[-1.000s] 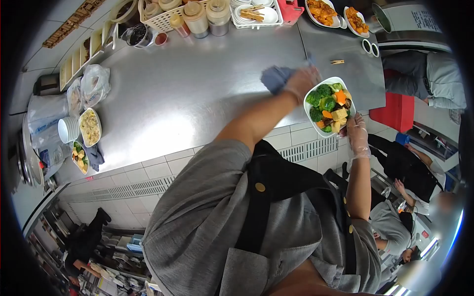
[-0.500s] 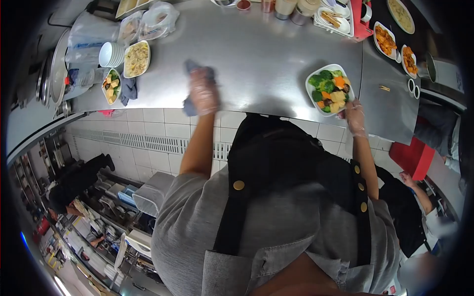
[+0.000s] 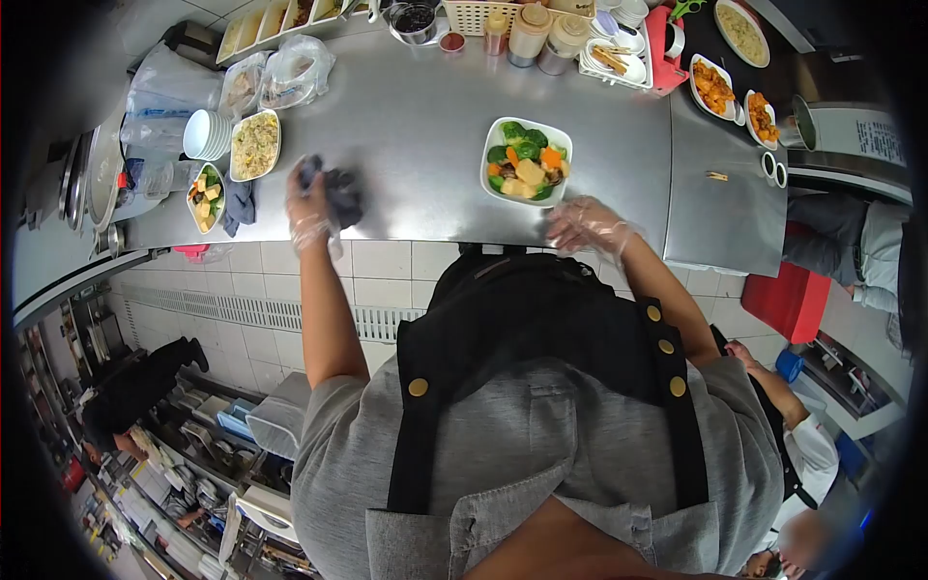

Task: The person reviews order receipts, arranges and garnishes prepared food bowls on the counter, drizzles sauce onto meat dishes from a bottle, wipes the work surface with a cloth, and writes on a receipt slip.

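My left hand [image 3: 309, 207], in a clear plastic glove, grips a dark grey cloth [image 3: 342, 196] at the front edge of the steel counter [image 3: 416, 145]. The cloth is bunched and blurred by motion. Also gloved, my right hand [image 3: 588, 224] hovers at the counter's front edge with loosely spread, slightly bent fingers and nothing in them. Just beyond those fingers stands a white square dish [image 3: 490, 191] filled with broccoli, carrot, tofu-like cubes and mushrooms. A small gap appears between hand and dish.
At left are a dish of fried rice [image 3: 255, 145], a smaller vegetable dish [image 3: 206, 198], stacked white bowls [image 3: 203, 133] and a folded cloth [image 3: 238, 207]. Sauce bottles [image 3: 530, 35] line the back. Orange food dishes [image 3: 712, 87] stand at right. Co-workers [image 3: 807, 445] are behind me.
The vegetable dish now sits further left on the counter, and my right hand has come away from its rim. My left hand has shifted left with the cloth. The camera view has shifted too.
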The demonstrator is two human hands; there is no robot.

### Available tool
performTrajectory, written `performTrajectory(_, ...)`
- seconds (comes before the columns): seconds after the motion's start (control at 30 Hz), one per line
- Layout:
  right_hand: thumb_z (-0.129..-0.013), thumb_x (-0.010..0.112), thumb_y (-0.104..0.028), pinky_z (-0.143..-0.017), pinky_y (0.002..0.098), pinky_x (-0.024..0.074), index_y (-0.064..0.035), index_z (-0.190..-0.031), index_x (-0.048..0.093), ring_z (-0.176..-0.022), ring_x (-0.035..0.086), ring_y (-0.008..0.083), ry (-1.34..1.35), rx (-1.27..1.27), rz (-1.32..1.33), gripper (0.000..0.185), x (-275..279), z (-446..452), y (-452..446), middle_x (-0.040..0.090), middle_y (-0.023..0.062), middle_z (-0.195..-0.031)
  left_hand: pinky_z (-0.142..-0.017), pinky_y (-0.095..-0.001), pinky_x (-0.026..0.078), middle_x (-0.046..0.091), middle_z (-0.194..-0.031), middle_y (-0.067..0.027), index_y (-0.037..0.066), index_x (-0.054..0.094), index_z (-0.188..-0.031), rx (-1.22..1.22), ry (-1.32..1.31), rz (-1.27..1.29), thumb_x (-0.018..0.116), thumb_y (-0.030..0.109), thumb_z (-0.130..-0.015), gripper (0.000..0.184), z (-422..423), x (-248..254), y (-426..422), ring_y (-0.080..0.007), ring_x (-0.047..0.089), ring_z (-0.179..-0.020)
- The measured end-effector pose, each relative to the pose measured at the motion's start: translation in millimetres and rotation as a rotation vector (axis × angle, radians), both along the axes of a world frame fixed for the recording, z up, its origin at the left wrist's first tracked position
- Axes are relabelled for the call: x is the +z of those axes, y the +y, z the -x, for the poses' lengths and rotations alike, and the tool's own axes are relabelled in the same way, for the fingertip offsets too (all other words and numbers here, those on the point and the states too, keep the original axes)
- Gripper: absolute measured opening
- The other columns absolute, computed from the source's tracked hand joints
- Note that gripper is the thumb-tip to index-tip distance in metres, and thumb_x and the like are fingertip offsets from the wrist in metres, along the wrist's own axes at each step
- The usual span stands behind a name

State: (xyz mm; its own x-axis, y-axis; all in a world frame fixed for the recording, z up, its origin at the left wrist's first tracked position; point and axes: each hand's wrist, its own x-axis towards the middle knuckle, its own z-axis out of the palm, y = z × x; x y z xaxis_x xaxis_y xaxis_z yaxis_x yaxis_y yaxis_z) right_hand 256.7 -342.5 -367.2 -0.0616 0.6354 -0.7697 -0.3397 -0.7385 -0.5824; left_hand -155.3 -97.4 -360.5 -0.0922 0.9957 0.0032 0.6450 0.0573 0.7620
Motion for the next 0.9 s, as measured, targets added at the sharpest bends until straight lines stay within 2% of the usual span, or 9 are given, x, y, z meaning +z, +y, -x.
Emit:
performTrajectory(0.1, -0.097, 0.056, -0.034, -0.053, 0.0305, 0.0528, -0.0036, -0.098, 0.059, -0.056, 0.061, 0.0163, -0.548, 0.072, -0.042, 0.030, -8, -32, 19, 0.062, 0.0069, -0.071, -0.091, -0.0367, 0.050, 0.070, -0.112, -0.0152, 0.009, 0.066, -0.119, -0.278, -0.063, 0.028, 0.075, 0.023, -0.084, 0.038, -50, -14, 23, -0.0278, 0.066, -0.103)
performTrajectory(0.27, -0.100, 0.048, -0.031, -0.050, 0.0313, 0.0525, -0.0032, -0.111, 0.059, -0.059, 0.063, 0.0163, -0.912, 0.250, -0.146, 0.032, -30, -49, 71, 0.065, 0.0099, -0.077, -0.093, -0.0360, 0.049, 0.069, -0.110, -0.0132, 0.008, 0.068, -0.114, -0.682, -0.101, 0.051, 0.067, 0.017, -0.091, 0.025, -170, -30, 34, -0.0269, 0.065, -0.102)
performTrajectory(0.37, -0.101, 0.044, -0.023, -0.052, 0.0314, 0.0548, -0.0025, -0.120, 0.056, -0.062, 0.066, 0.0175, -0.659, 0.414, -0.121, 0.030, -17, -36, 86, 0.067, 0.0127, -0.083, -0.097, -0.0367, 0.047, 0.067, -0.117, -0.0132, 0.009, 0.067, -0.115, -0.878, -0.087, 0.018, 0.063, 0.019, -0.094, 0.024, -229, -61, 45, -0.0297, 0.063, -0.108)
performTrajectory(0.43, -0.103, 0.041, -0.022, -0.051, 0.0288, 0.0514, -0.0034, -0.126, 0.052, -0.059, 0.058, 0.0134, -0.596, 0.399, -0.156, 0.032, -7, -27, 87, 0.063, 0.0078, -0.081, -0.100, -0.0371, 0.045, 0.065, -0.122, -0.0128, 0.012, 0.066, -0.118, -1.009, 0.004, 0.236, 0.060, 0.022, -0.096, 0.025, -249, -54, 43, -0.0309, 0.060, -0.112)
performTrajectory(0.57, -0.103, 0.042, -0.021, -0.050, 0.0286, 0.0520, -0.0033, -0.128, 0.049, -0.059, 0.058, 0.0135, -0.637, 0.392, -0.188, 0.032, -3, -19, 83, 0.063, 0.0082, -0.083, -0.102, -0.0366, 0.044, 0.062, -0.128, -0.0129, 0.009, 0.062, -0.123, -1.054, 0.019, 0.278, 0.057, 0.026, -0.097, 0.031, -224, -63, 40, -0.0302, 0.059, -0.115)
performTrajectory(0.67, -0.102, 0.043, -0.020, -0.048, 0.0287, 0.0503, -0.0022, -0.125, 0.049, -0.058, 0.058, 0.0139, -0.591, 0.392, -0.155, 0.029, -25, -16, 79, 0.062, 0.0092, -0.082, -0.103, -0.0372, 0.044, 0.056, -0.136, -0.0143, 0.006, 0.058, -0.128, -0.879, -0.005, 0.103, 0.050, 0.029, -0.101, 0.036, -189, -66, 4, -0.0294, 0.058, -0.117)
performTrajectory(0.73, -0.101, 0.044, -0.018, -0.047, 0.0294, 0.0485, -0.0014, -0.122, 0.049, -0.058, 0.058, 0.0136, -0.659, 0.313, -0.175, 0.027, -35, -7, 77, 0.062, 0.0099, -0.080, -0.106, -0.0432, 0.044, 0.054, -0.139, -0.0163, 0.004, 0.047, -0.138, -0.527, -1.188, 0.699, 0.041, 0.036, -0.104, 0.047, -179, -70, -20, -0.0321, 0.056, -0.123)
performTrajectory(0.83, -0.099, 0.045, -0.016, -0.046, 0.0299, 0.0470, -0.0011, -0.119, 0.049, -0.057, 0.058, 0.0136, -0.661, 0.213, -0.167, 0.025, -12, 15, 76, 0.061, 0.0097, -0.080, -0.109, -0.0475, 0.042, 0.054, -0.138, -0.0179, 0.005, 0.043, -0.141, -0.317, -1.540, 0.939, 0.032, 0.042, -0.106, 0.052, -180, -49, -48, -0.0334, 0.054, -0.126)
performTrajectory(0.9, -0.098, 0.044, -0.016, -0.046, 0.0294, 0.0474, -0.0012, -0.121, 0.049, -0.057, 0.058, 0.0133, -0.662, 0.170, -0.187, 0.028, -8, 24, 77, 0.062, 0.0093, -0.080, -0.109, -0.0484, 0.042, 0.054, -0.138, -0.0180, 0.004, 0.045, -0.140, -0.257, -1.562, 0.966, 0.031, 0.044, -0.105, 0.055, -186, -55, -57, -0.0338, 0.054, -0.126)
